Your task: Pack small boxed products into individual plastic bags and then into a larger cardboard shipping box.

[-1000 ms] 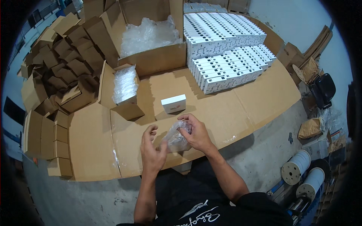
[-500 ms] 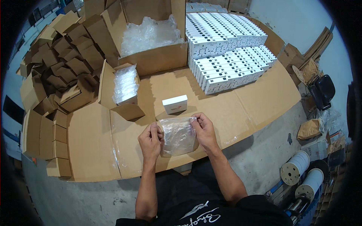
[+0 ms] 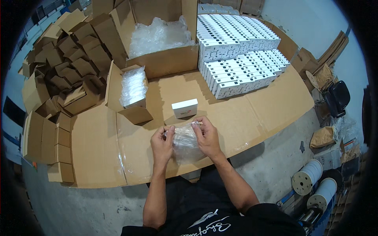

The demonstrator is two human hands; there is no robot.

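A clear plastic bag (image 3: pixel 186 143) is stretched between my two hands above the near edge of the table. My left hand (image 3: pixel 162 142) pinches its upper left corner between thumb and fingers. The upper right corner is gripped by my right hand (image 3: pixel 206 135). Just beyond the bag, a small white box (image 3: pixel 184 108) stands on the cardboard. Left of that box, an open brown carton (image 3: pixel 136 115) holds a row of items in clear wrapping (image 3: pixel 134 87).
Stacks of flat white boxes (image 3: pixel 242 72) fill the back right of the cardboard-covered table (image 3: pixel 267 105). A large carton (image 3: pixel 165 61) with clear bags (image 3: pixel 159 37) stands at the back. Folded-open brown cartons (image 3: pixel 80 59) pile up at left. Cable spools (image 3: pixel 307 177) stand on the floor at right.
My hands have drawn closer together. The bag's top edge between them has gone from fairly taut to slack and gathered.
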